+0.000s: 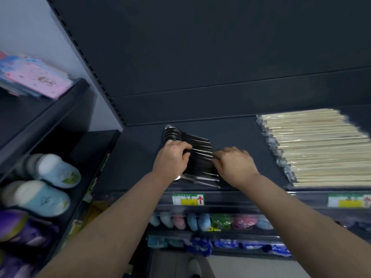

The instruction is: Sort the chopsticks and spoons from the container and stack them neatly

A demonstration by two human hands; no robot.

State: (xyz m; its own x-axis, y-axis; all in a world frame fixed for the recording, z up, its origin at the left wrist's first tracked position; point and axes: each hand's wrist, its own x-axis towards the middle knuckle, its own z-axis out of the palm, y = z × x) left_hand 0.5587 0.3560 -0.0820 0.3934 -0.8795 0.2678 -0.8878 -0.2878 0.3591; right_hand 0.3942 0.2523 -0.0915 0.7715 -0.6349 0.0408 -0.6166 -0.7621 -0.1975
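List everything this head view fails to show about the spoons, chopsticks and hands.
spoons: head view, middle of the row covered by left hand and right hand; count unreadable.
right hand: fingertips, hence grip, hidden under its own knuckles.
chopsticks: far ends cut off by the right edge, motion-blurred.
price label: print too small.

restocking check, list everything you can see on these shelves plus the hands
spoons: many in one row, dark metal, shelf centre
chopsticks: many wrapped packs in one stack, pale, shelf right
shelf: one, dark, holds both
price tags: two, green and yellow, shelf front edge
slippers: at least two, pale blue, left rack
pink packs: one pile, top left
left hand: grips the row's bowl end
right hand: fingers curled on the handle ends
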